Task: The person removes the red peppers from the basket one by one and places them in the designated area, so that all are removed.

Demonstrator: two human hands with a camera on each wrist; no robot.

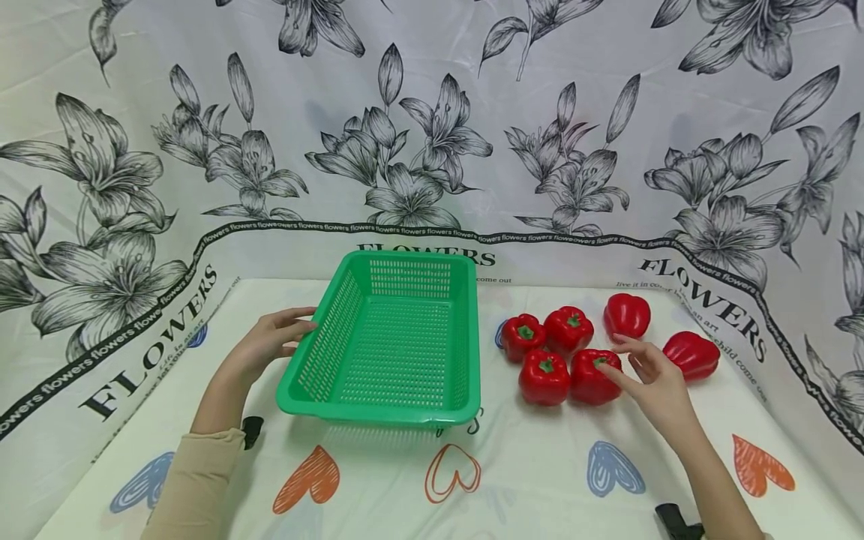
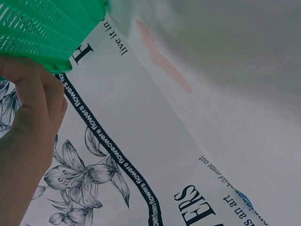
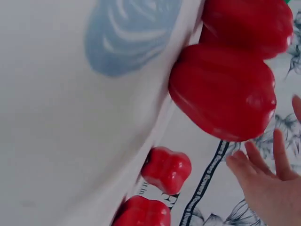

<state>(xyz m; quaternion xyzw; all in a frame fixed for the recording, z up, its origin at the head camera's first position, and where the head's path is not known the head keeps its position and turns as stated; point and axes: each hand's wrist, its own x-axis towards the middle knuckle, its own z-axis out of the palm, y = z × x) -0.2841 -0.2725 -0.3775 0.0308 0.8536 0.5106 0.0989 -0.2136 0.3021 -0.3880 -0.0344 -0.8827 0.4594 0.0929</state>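
Observation:
A green plastic basket point(image 1: 394, 414) with slotted walls sits left of the middle of the table. My left hand point(image 1: 265, 341) is at its left side, fingertips right at the rim; in the left wrist view the fingers point(image 2: 33, 80) reach the basket's edge. To the right of the basket, several red bell peppers point(image 1: 544, 379) are bunched together, stems up. My right hand point(image 1: 658, 382) is over the nearest right pepper point(image 1: 589, 382) of that bunch, thumb and fingers spread apart. In the right wrist view, a gap shows between the fingertips and a large pepper point(image 3: 225, 94).
Two more red peppers lie on their sides farther right, one toward the back point(image 1: 626, 315) and one by the right edge point(image 1: 691, 355). A white cloth point(image 1: 526, 465) printed with hearts covers the table. Behind it hangs a flower-printed curtain point(image 1: 486, 202).

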